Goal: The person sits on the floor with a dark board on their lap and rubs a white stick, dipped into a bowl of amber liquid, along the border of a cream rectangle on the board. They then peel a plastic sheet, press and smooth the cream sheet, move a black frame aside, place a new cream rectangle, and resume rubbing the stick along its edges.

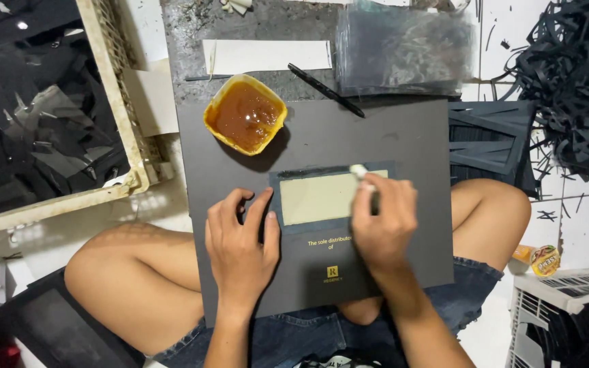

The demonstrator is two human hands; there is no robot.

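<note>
Left hand (240, 249) fingers spread, pressing dark card (322, 204); right hand (383, 221) fingers pinching white brush (360, 172) at pale rectangular window (315, 197).

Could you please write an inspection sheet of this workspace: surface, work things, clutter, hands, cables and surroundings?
Surface: large dark board resting on the person's lap.
Work things: dark card frame with pale window on the board; yellow bowl of brown glue at its upper left corner.
Clutter: black pen, stack of clear sheets, heap of black paper strips.
Hands: left hand presses the frame's left edge; right hand holds a small white-tipped applicator at the frame's top edge.
Cables: nothing seen.
Surroundings: cream crate of black offcuts on the left, white tiled floor.
</note>
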